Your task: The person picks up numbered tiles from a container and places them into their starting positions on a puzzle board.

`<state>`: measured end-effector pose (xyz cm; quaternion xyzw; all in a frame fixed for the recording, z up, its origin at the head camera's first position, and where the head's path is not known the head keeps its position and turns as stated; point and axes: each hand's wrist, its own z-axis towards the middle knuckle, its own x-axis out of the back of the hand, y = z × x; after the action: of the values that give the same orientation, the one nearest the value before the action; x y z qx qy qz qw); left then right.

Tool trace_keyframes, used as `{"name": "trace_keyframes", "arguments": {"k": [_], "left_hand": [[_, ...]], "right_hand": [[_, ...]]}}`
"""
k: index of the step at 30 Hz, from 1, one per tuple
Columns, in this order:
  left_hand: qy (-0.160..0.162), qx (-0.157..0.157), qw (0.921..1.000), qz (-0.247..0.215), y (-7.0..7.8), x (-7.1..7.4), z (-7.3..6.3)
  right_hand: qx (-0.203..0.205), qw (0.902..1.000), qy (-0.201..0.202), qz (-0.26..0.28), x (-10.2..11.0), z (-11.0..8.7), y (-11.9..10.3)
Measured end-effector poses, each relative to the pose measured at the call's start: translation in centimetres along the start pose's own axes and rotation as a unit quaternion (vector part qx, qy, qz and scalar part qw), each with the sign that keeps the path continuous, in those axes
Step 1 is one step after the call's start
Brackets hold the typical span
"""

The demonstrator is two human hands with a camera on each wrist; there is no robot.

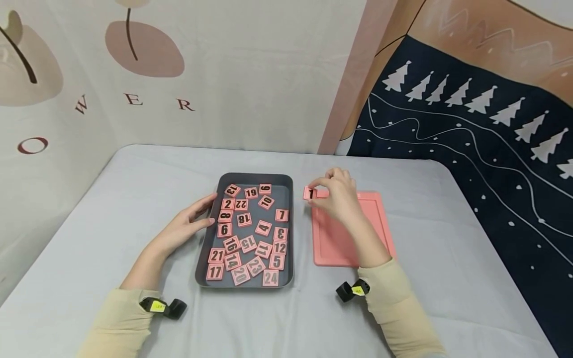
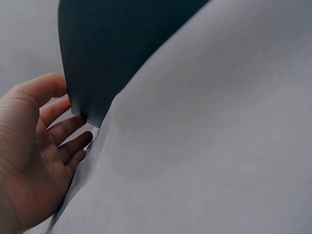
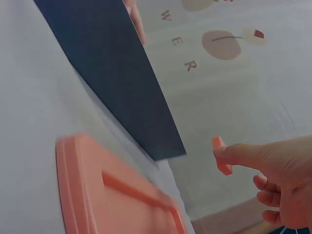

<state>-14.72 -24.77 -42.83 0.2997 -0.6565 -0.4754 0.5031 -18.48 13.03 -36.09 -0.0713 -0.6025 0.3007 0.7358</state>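
Between thumb and fingertips, my right hand (image 1: 338, 195) pinches a small pink square tile (image 1: 307, 193) marked 1. That tile is held above the far left corner of a pink shallow frame (image 1: 331, 241); the right wrist view shows it edge-on. To the left lies a dark grey rectangular tray (image 1: 279, 196) holding several pink numbered tiles, some of them turned sideways or upside down. My left hand (image 1: 181, 227) rests its thumb and fingertips against the tray's left side, with relaxed fingers in the left wrist view.
A white cloth (image 1: 156, 169) covers the table, with a narrow strip of it between tray and frame. Behind stands a pale printed curtain (image 1: 250, 74). A dark blue cloth with white trees (image 1: 447, 129) hangs along the right side.
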Motion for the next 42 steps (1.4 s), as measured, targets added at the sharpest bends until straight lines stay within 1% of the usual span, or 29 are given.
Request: {"name": "trace_keyframes", "arguments": {"k": [4, 7, 14, 20, 31, 38, 42], "left_hand": [[0.0, 0.001, 1.0, 0.003, 0.1, 0.1, -0.1], [-0.002, 0.003, 1.0, 0.001, 0.1, 0.1, -0.2], [-0.004, 0.007, 1.0, 0.004, 0.2, 0.1, -0.7], [-0.001, 0.008, 1.0, 0.0, 0.1, 0.0, -0.8], [0.001, 0.007, 1.0, -0.004, 0.2, -0.1, -0.6], [-0.001, 0.005, 1.0, -0.007, 0.2, -0.1, -0.5], [-0.002, 0.002, 1.0, -0.004, 0.4, -0.1, -0.4]], "right_hand": [[0.004, 0.9999, -0.001, -0.012, 0.6, -0.4, 1.1], [-0.001, 0.9998, -0.008, -0.018, 0.6, -0.8, 1.9], [-0.008, 0.9993, -0.029, -0.023, 0.1, -1.1, 3.2], [-0.019, 0.9986, -0.041, -0.027, -0.4, -1.1, 4.2], [-0.02, 0.9966, -0.057, -0.056, -0.8, -0.8, 5.2], [-0.02, 0.9944, -0.081, -0.064, -1.3, -0.6, 5.7], [-0.014, 0.9947, -0.083, -0.06, -1.5, -0.6, 5.9]]}}
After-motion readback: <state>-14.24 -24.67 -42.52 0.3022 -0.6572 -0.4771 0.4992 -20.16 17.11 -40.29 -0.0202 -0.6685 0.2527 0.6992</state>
